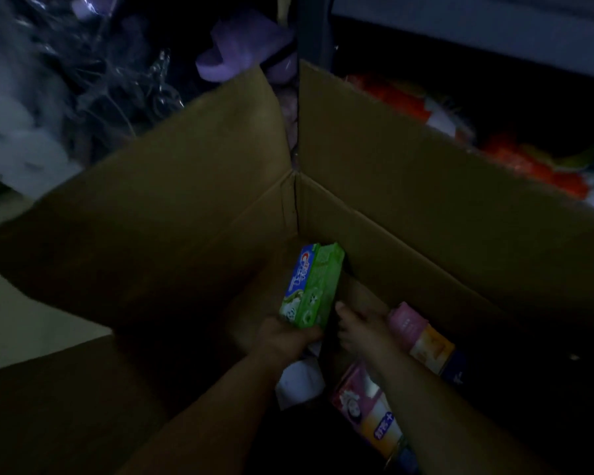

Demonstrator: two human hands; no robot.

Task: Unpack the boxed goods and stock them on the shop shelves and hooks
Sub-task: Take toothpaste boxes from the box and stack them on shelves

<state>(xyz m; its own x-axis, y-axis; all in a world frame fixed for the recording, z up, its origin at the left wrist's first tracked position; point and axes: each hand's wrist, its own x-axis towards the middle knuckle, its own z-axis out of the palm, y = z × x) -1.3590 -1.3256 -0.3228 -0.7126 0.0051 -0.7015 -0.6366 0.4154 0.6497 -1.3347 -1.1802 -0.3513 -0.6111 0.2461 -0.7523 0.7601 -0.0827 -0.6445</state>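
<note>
Green cartons (311, 286) are sitting clenched in my left hand (288, 337) down in the box (426, 214); right hand (360, 329), beside them, is looking loose. I'm thinking steady both, then lift straight up.

Two bare forearms are showing from the lower edge of the frame; no sleeve, cuff or glove is covering either one; the left hand (285, 337) and the right hand (360, 329) are both showing uncovered; dim lighting is obscuring finer detail; whether any ring, watch or band is being worn cannot be told at this exposure.
</note>
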